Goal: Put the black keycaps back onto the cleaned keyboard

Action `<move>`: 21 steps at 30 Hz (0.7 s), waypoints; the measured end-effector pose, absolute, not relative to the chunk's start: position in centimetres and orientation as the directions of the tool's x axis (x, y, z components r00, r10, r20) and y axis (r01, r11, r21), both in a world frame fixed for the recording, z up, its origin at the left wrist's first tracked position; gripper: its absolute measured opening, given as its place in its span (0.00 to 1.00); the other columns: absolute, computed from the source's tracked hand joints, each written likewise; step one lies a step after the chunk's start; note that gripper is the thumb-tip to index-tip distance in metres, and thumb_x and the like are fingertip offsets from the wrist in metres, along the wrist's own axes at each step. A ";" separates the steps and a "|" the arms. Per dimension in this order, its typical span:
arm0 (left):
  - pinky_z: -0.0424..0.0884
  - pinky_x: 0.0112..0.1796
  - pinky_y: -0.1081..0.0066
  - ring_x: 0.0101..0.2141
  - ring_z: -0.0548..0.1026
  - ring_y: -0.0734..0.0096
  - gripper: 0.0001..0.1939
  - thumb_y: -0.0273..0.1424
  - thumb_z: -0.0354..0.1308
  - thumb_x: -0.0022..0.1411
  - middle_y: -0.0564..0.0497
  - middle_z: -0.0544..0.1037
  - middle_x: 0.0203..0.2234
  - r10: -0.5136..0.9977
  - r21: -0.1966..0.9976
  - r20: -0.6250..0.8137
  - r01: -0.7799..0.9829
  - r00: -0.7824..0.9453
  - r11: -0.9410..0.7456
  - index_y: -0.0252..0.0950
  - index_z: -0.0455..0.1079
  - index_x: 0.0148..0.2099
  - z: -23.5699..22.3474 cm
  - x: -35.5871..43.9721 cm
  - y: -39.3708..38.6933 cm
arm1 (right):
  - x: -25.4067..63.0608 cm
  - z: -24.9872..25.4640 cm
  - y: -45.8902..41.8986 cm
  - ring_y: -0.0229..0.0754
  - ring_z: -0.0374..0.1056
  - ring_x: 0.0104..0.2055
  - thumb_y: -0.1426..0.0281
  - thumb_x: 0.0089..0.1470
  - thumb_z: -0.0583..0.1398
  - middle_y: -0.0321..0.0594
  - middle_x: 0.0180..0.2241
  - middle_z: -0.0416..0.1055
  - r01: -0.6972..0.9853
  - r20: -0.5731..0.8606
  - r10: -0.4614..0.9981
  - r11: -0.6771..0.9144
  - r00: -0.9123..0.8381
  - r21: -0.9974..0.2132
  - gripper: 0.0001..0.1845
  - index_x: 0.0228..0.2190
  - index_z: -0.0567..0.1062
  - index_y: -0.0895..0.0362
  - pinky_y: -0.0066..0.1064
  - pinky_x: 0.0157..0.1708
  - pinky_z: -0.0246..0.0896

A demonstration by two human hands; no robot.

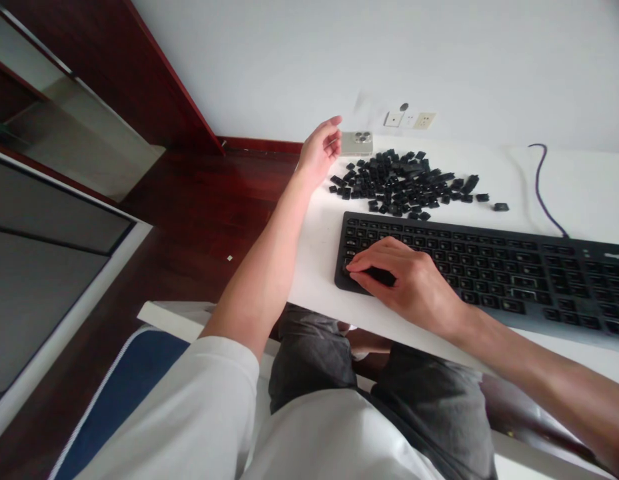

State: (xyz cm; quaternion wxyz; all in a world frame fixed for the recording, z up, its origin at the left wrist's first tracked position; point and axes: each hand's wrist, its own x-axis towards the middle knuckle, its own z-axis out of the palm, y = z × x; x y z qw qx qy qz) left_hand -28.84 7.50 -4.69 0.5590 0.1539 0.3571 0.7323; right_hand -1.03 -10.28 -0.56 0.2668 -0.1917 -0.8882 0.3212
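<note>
On the white desk (584, 197):
Right hand (404, 283): closed, pinching a small black keycap (347, 269) at the left end of the long black keyboard (489, 267).
Left hand (319, 152): open, just beside a silver phone (356, 143).
Loose black keycaps (394, 183): heaped beside the phone, near the keyboard.

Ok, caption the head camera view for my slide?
Right hand on a black keyboard's left end, left hand beside a smartphone and loose black keycaps on a white desk.

1. Your right hand (404, 283) is resting on the keyboard (489, 273).
2. Your left hand (319, 152) is hovering just beside the phone (356, 143).
3. Loose keycaps (399, 183) are lying on the desk (589, 207), behind the keyboard, right of the phone.
</note>
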 end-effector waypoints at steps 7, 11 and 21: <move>0.75 0.39 0.77 0.47 0.83 0.65 0.18 0.39 0.58 0.77 0.48 0.78 0.45 0.913 0.615 -0.216 -0.775 -0.346 -0.148 0.38 0.75 0.63 -5.7 -29.3 8.6 | -1.3 -0.5 -10.4 0.50 0.77 0.47 0.74 0.68 0.63 0.43 0.42 0.85 0.145 0.390 0.468 0.767 -0.793 -0.625 0.08 0.40 0.84 0.53 0.46 0.47 0.78; 0.73 0.37 0.79 0.46 0.83 0.67 0.16 0.37 0.58 0.77 0.48 0.78 0.44 0.920 0.632 -0.209 -0.763 -0.333 -0.133 0.37 0.76 0.61 -5.7 -29.3 8.7 | -1.3 -0.5 -10.6 0.50 0.76 0.47 0.74 0.69 0.63 0.44 0.43 0.85 0.115 0.421 0.405 0.817 -0.812 -0.565 0.09 0.40 0.84 0.53 0.47 0.47 0.78; 0.75 0.39 0.77 0.49 0.83 0.64 0.16 0.35 0.59 0.76 0.48 0.78 0.46 0.917 0.648 -0.205 -0.749 -0.343 -0.136 0.37 0.75 0.61 -6.1 -29.4 9.1 | -1.0 -0.1 -10.8 0.53 0.74 0.50 0.76 0.71 0.58 0.48 0.46 0.82 0.100 0.388 0.288 0.893 -0.876 -0.438 0.12 0.44 0.83 0.57 0.47 0.48 0.77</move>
